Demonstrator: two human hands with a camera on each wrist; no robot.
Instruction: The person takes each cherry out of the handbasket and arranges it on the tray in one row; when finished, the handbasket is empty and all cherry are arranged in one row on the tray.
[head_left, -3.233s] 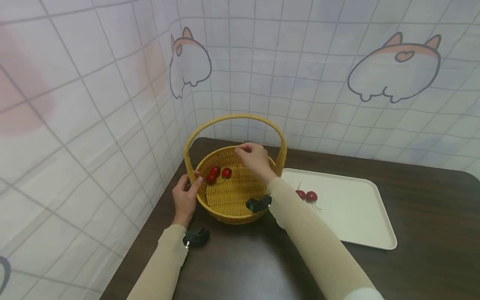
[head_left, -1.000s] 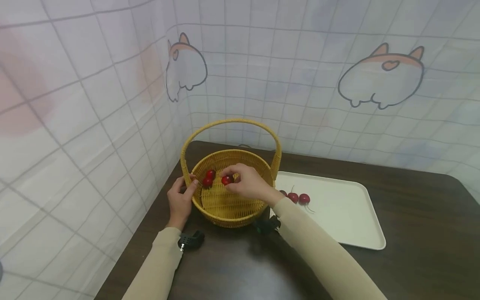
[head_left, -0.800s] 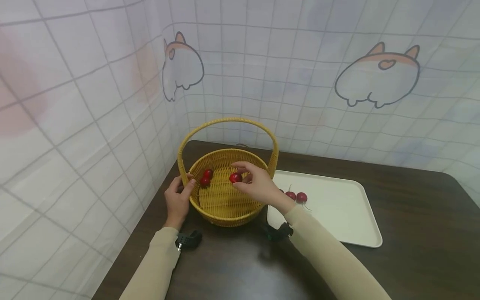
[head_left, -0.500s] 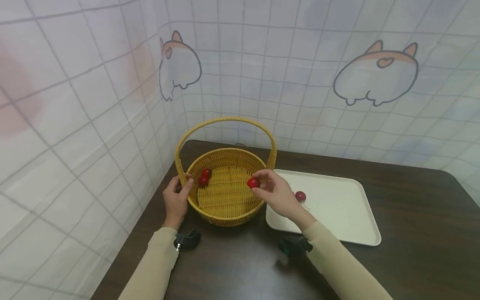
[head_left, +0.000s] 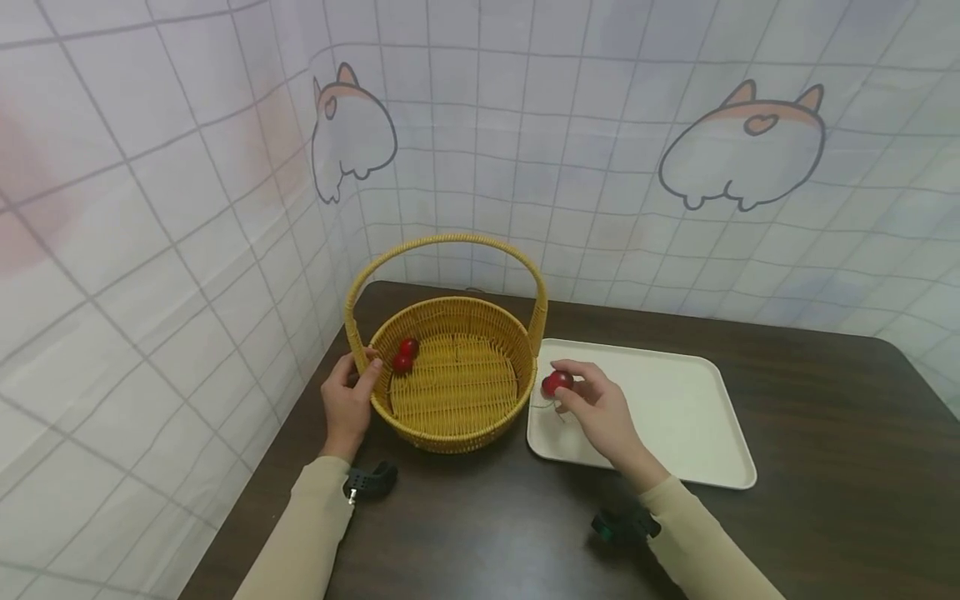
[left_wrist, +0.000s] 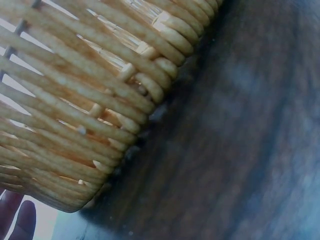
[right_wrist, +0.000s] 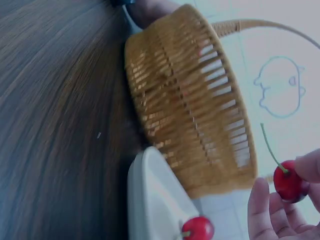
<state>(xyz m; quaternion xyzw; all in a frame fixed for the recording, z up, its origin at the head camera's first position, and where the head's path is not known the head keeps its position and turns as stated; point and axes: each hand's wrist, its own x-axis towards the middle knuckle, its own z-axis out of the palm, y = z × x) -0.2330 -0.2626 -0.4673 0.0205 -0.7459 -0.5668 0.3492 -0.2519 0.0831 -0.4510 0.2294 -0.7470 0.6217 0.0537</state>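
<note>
My left hand (head_left: 348, 408) grips the left rim of the yellow wicker basket (head_left: 457, 396), by the foot of its handle, thumb on the near side. Two red cherries (head_left: 403, 362) lie against the basket's left inner wall. Over the left end of the white tray (head_left: 675, 417), my right hand (head_left: 606, 417) pinches a red cherry (right_wrist: 290, 184) between thumb and fingers, its green stem sticking out. Below it another cherry (right_wrist: 199, 228) lies on the tray; the hand may hide more. The left wrist view shows the basket's woven side (left_wrist: 75, 110) close up, with fingertips (left_wrist: 24, 220) at the corner.
The basket's tall arched handle (head_left: 446, 239) rises over it. The tray stands just right of the basket on a dark wooden table (head_left: 480, 533). A patterned white cloth (head_left: 510, 167) hangs behind and along the left side.
My right hand has taken a cherry from the basket and carried it right to above the tray; the basket's cherries went from three to two. The left hand keeps its grip.
</note>
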